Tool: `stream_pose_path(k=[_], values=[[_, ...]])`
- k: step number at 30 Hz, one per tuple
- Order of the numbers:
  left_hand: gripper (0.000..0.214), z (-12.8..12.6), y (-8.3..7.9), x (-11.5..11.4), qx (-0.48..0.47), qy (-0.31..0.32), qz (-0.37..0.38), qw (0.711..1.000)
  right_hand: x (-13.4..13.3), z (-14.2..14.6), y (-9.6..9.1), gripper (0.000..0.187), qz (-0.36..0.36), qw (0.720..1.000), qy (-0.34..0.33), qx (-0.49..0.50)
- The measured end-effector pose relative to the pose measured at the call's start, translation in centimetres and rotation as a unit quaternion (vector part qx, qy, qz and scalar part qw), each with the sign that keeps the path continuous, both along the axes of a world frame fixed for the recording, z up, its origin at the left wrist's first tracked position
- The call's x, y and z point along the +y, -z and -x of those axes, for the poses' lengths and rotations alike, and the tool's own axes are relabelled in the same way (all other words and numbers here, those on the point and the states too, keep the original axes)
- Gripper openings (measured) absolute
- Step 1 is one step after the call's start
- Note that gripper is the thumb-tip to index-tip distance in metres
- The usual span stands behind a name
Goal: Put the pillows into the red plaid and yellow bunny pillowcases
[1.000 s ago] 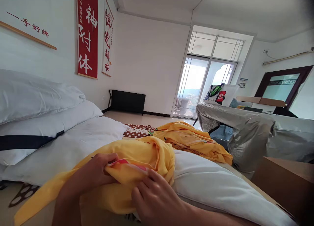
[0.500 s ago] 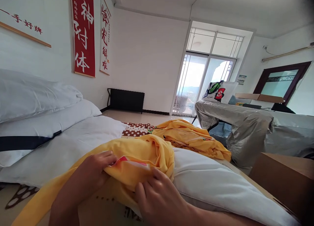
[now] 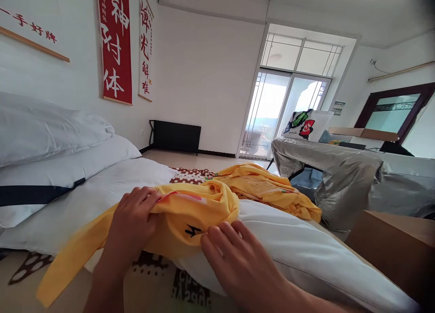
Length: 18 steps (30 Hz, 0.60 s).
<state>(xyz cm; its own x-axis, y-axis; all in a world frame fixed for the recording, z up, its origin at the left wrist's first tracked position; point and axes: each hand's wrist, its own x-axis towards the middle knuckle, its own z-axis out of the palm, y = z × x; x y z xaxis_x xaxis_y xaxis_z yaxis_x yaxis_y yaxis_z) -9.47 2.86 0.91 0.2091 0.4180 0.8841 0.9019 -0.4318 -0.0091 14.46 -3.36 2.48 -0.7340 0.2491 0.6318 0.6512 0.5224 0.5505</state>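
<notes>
A yellow long-sleeved top with a pink print and a small black mark lies bunched before me, at the near end of a white pillow. One sleeve trails down to the left. Fingers of my left hand are closed on the fabric beside the pink print. My right hand pinches the cloth near the black mark, just over the pillow. Whether the pillow's end is inside the top or only beneath it, I cannot tell.
White pillows are stacked on the left. More yellow cloth lies heaped beyond the pillow. On the right are a cardboard box and a table under silvery sheeting. A brown spotted cloth lies on the floor.
Both hands have shifted, the left upward and the right a little to the right. The fabric between them has spread, uncovering the black mark. The trailing sleeve has been drawn up somewhat.
</notes>
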Motion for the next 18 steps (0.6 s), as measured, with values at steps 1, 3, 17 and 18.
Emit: stream_pose_path(k=[1,3,17,18], values=[[0.027,-0.3,0.0,0.1,0.002,-0.016,-0.002,1.0,0.3,-0.2,0.1,0.018,-0.014,1.0,0.016,0.003],[0.027,-0.9,0.2,0.3,0.0,-0.03,-0.001,1.0,1.3,-0.6,0.5,0.027,-0.029,0.999,0.039,0.008],[0.039,-1.9,0.9,3.6,-0.116,0.041,0.244,0.962,9.6,-1.1,1.5,0.021,-0.092,0.996,-0.013,0.006],[0.036,-2.0,0.7,3.2,-0.104,0.05,0.251,0.961,10.0,-1.1,1.5,0.021,-0.084,0.996,-0.009,0.008]])
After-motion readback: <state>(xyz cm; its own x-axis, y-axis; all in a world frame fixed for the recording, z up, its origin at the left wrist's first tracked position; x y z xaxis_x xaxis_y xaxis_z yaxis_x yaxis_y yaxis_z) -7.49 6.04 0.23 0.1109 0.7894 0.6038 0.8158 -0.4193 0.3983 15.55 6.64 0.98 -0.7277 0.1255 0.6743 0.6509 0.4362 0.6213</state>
